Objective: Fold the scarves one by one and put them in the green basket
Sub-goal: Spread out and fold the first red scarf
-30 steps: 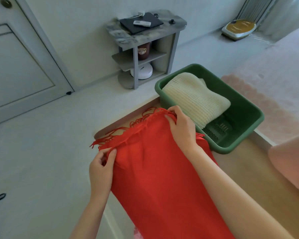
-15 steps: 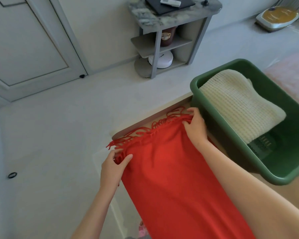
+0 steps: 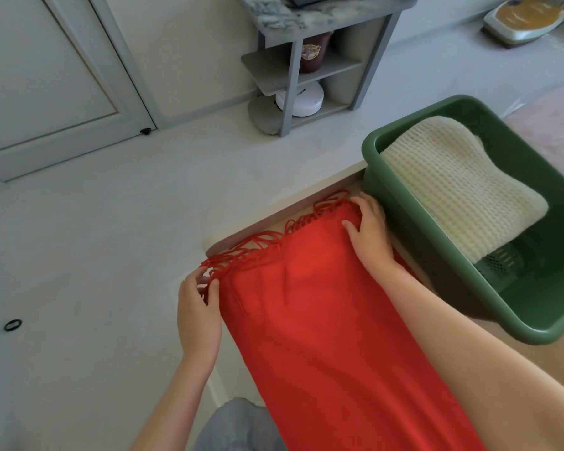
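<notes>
Wooden tabletop (image 3: 554, 356) standing over pale floor (image 3: 111, 222); grey shelf unit (image 3: 274, 63) and white door (image 3: 46, 76) beyond. Red fringed scarf (image 3: 323, 320) lying flat now, its end no longer lifted. Left hand (image 3: 197, 317) pinching the fringe corner; right hand (image 3: 368, 229) pressing spread fingers beside the green basket (image 3: 437, 271), which is holding a cream knitted scarf (image 3: 453, 187).

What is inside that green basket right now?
A folded cream knitted scarf lies in the green basket, filling its far part. Beside the scarf, a patch of the basket's perforated floor shows bare. Whatever lies beneath the scarf is covered, so I cannot tell.
</notes>
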{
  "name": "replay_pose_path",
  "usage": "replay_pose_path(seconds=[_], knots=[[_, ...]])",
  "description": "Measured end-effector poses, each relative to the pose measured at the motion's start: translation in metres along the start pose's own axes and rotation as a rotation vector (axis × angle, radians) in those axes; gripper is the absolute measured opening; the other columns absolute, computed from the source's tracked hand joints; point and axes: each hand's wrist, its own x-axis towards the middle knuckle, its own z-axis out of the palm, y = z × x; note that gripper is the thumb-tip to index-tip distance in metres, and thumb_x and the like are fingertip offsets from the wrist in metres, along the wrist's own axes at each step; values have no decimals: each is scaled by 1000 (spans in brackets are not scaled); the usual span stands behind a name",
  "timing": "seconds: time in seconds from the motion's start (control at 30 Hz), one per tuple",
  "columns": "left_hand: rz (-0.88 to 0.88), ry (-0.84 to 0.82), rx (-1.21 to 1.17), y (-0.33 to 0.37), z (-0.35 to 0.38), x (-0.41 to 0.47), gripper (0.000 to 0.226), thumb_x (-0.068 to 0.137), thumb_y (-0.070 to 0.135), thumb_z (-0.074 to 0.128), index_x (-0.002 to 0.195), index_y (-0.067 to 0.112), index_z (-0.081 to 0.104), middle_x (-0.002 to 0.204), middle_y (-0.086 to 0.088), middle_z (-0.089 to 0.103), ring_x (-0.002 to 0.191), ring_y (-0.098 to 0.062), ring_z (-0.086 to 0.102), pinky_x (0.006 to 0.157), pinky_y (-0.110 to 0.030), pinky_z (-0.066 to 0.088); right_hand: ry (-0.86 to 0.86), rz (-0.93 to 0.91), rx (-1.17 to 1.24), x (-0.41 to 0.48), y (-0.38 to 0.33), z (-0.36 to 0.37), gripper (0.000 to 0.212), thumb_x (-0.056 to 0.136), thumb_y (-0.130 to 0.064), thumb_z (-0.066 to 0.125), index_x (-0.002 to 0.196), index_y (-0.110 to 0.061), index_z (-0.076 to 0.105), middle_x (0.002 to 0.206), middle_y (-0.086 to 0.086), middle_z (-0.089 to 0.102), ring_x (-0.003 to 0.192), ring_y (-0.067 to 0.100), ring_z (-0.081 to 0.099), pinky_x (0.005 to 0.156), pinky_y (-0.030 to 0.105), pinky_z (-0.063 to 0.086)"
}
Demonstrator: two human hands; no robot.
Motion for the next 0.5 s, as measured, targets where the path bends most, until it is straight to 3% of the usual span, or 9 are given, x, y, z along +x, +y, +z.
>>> replay_pose_path(seconds=[0.1, 0.2, 0.3, 0.4, 0.5], knots=[[194, 80, 183, 1, 5, -5, 31, 91, 9, 59, 122, 11, 58, 119, -6, 56, 116, -27, 43, 99, -39, 38, 14, 42, -8, -18, 11, 0, 36, 95, -13, 53, 131, -9, 50, 138, 6, 44, 128, 20, 39, 108, 32, 31], [420, -40, 221, 12, 19, -20, 28, 93, 7, 55, 120, 12, 61, 124, -4, 55, 123, -23, 41, 107, -45, 35, 62, 133, -4, -39, 25, -7, 34, 96, -18, 53, 129, -9, 52, 131, 8, 50, 124, 24, 44, 104, 37, 36], [624, -202, 318, 18, 41, -34, 36, 95, 22, 41, 126, 15, 60, 136, -2, 52, 136, -20, 36, 116, -41, 22, 51, 201, -50, -51, 40, -14, 35, 95, -21, 56, 127, -7, 55, 126, 12, 52, 121, 27, 45, 102, 37, 35], [686, -316, 499, 11, 62, -37, 50, 96, 34, 33, 141, 15, 46, 149, -7, 40, 143, -19, 22, 118, -37, 8, 51, 181, -147, -55, 44, -15, 35, 94, -20, 57, 126, -7, 56, 122, 12, 53, 117, 29, 47, 99, 38, 38], [704, -340, 676, -4, 71, -36, 59, 97, 42, 27, 150, 14, 30, 156, -9, 28, 146, -20, 13, 118, -41, 6, 54, 95, -355, -55, 42, -10, 38, 93, -20, 56, 129, -8, 54, 124, 13, 54, 114, 32, 48, 96, 42, 38]])
